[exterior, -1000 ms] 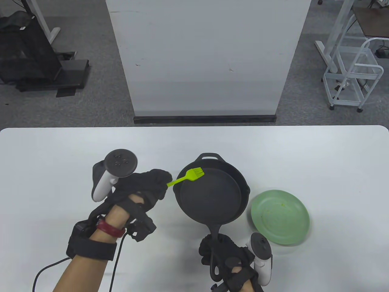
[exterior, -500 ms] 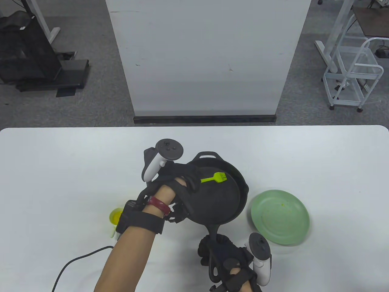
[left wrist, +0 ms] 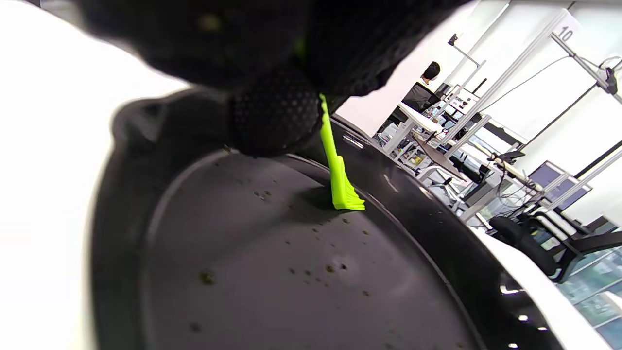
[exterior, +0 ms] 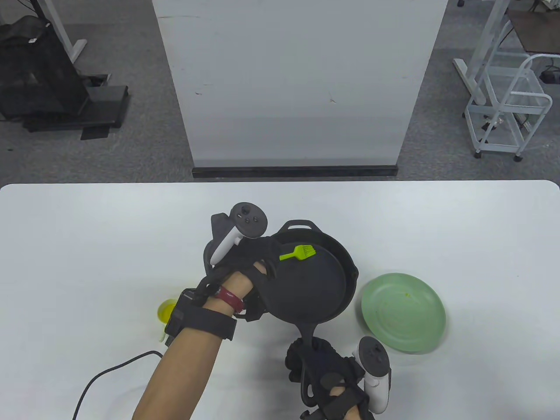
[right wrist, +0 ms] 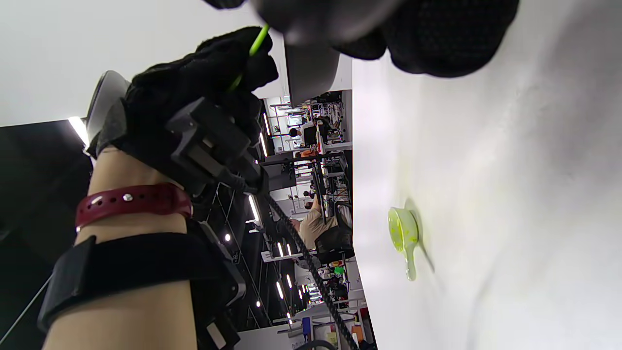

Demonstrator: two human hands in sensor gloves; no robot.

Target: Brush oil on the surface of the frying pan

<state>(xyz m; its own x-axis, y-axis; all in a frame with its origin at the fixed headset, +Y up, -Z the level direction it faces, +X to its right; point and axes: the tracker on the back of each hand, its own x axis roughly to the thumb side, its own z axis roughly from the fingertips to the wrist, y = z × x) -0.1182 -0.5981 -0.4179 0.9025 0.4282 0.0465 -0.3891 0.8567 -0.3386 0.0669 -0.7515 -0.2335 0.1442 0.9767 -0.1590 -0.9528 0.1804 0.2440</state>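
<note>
A black cast-iron frying pan (exterior: 315, 288) is held tilted above the table centre. My right hand (exterior: 326, 372) grips its long handle near the front edge. My left hand (exterior: 258, 260) pinches the handle of a lime-green silicone brush (exterior: 299, 253) at the pan's left rim. The brush (left wrist: 342, 187) has its bristles on the far-left part of the pan's inner surface (left wrist: 291, 262), which carries small dark specks. A small yellow-green oil cup (exterior: 166, 311) sits on the table left of my left forearm, and the cup (right wrist: 403, 233) also shows in the right wrist view.
A light green plate (exterior: 403, 313) lies right of the pan, close to my right hand. A black cable (exterior: 100, 380) trails over the table's front left. A white panel (exterior: 297, 83) stands behind the table's far edge.
My left hand swung right from beside the pan to over its left rim, uncovering the oil cup. The brush head went into the pan, then slid back a little toward the far left.
</note>
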